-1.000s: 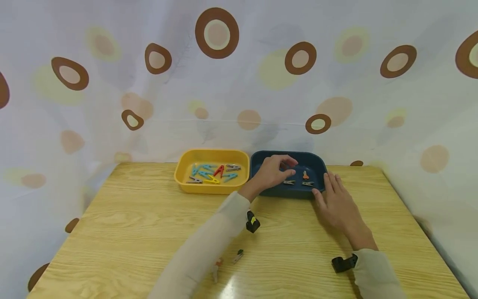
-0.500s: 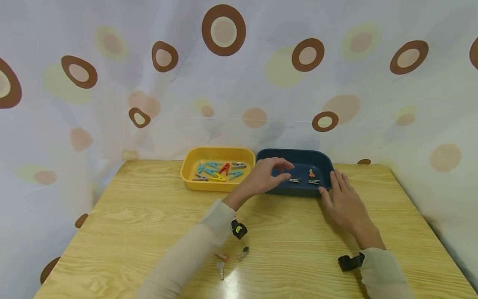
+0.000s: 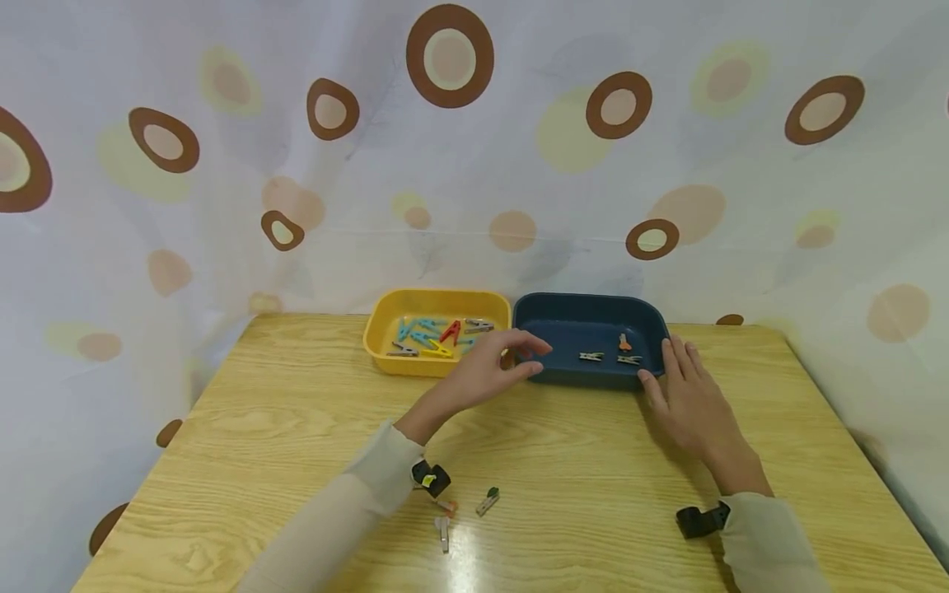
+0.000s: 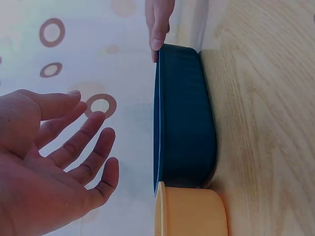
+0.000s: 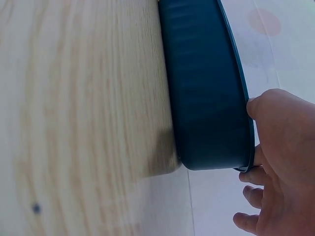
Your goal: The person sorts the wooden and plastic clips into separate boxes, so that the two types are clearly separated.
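Observation:
My left hand (image 3: 485, 372) hovers over the line where the yellow tray (image 3: 376, 354) meets the dark blue tray (image 3: 552, 301). Its fingers are loosely bent and spread, with nothing between them. Straight fingers of my right hand (image 3: 689, 403) rest along the blue tray's right end, the thumb against its near rim, as the right wrist view also shows. Inside the blue tray lie two small wooden-looking clothespins, one left (image 3: 591, 357) and one right (image 3: 628, 360), and a clothespin with an orange decoration (image 3: 624, 342). The yellow tray holds several blue, red, yellow and greyish clothespins, partly covered by my left hand.
Nearer on the wooden table (image 3: 296, 428) lie a clothespin with a green decoration (image 3: 488, 501), a pale one (image 3: 443, 534) and an orange-ended one (image 3: 447, 507), partly behind the left wrist camera. A patterned cloth (image 3: 460, 173) hangs behind the trays.
My left hand has moved left and back from over the blue tray, its fingers still spread around nothing. The right hand stays at the blue tray's corner. The head view has shifted slightly.

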`<state>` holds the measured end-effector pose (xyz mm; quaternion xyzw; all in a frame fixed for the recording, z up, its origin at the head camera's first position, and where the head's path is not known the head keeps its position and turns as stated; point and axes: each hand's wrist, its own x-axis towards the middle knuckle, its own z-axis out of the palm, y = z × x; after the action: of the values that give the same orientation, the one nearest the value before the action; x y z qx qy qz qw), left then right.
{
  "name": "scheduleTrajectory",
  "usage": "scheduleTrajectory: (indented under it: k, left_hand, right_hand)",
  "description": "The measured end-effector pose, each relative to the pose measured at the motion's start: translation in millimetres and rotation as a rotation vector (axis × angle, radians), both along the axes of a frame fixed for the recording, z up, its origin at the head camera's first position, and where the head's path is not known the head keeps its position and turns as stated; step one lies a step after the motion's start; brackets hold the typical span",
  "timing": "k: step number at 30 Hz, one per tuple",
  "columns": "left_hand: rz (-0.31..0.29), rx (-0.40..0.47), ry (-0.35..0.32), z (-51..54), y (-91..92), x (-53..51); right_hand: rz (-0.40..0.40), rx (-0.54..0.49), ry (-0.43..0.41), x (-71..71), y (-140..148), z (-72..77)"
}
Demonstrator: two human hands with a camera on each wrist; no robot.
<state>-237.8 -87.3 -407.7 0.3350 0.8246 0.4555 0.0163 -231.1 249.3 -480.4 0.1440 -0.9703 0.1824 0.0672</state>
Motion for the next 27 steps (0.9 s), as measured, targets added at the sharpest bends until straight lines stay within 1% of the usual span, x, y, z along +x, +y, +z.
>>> scheduleTrajectory:
  k: [4, 7, 11, 15, 18, 22, 27]
  left_hand:
    - [0.016, 0.005, 0.007, -5.1, -13.7, 10.8]
    - [0.044, 0.001, 0.0, -8.5, -24.0, 19.9]
    - [0.089, -0.009, -0.005, -12.2, -36.6, 34.6]
    - [0.116, -0.002, -0.005, -16.1, -47.3, 49.5]
    - [0.14, 0.016, 0.011, -19.6, -56.6, 58.0]
    - [0.179, 0.02, 0.022, -26.2, -72.0, 68.0]
    - [0.229, 0.021, -0.022, -36.0, -90.2, 81.7]
  right_hand:
    - [-0.001, -0.003, 0.01, 0.2, 0.2, -1.6]
    - [-0.006, -0.002, 0.008, 0.9, 0.3, -3.4]
    - [-0.01, 0.004, -0.003, 3.6, 0.4, -4.6]
    - [-0.01, 0.005, 0.004, 6.4, 1.3, -3.6]
    - [-0.011, 0.002, 0.018, 5.1, 1.2, -3.7]
    - [-0.01, -0.003, 0.024, 1.0, 0.4, -4.3]
    - [-0.01, 0.002, 0.006, -0.6, -0.2, -2.1]
